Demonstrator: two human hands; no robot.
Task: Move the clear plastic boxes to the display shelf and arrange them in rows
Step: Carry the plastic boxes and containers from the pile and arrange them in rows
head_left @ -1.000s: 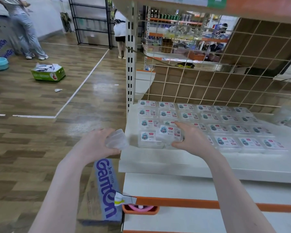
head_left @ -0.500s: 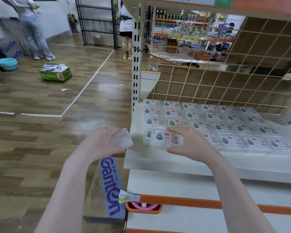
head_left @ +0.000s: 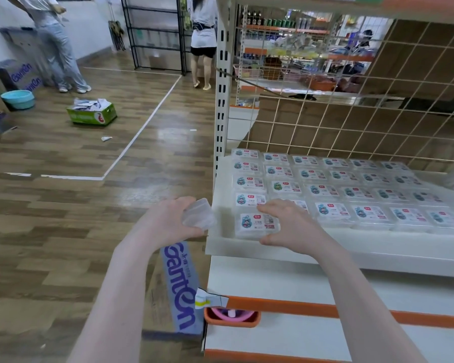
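Labelled clear boxes (head_left: 336,191) already fill several rows on the display shelf (head_left: 378,247). The right hand (head_left: 286,224) grips the front-corner box (head_left: 257,224); the left hand (head_left: 168,221) holds another clear box (head_left: 198,213), unplaced.

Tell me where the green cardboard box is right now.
In the head view the green cardboard box sits on the wooden floor at upper left, left of the white floor line, with a light blue basin further left.

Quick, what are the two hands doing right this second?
Left hand: grips a clear plastic box, off the shelf's left edge.
Right hand: holds a labelled box at the front left of the shelf.
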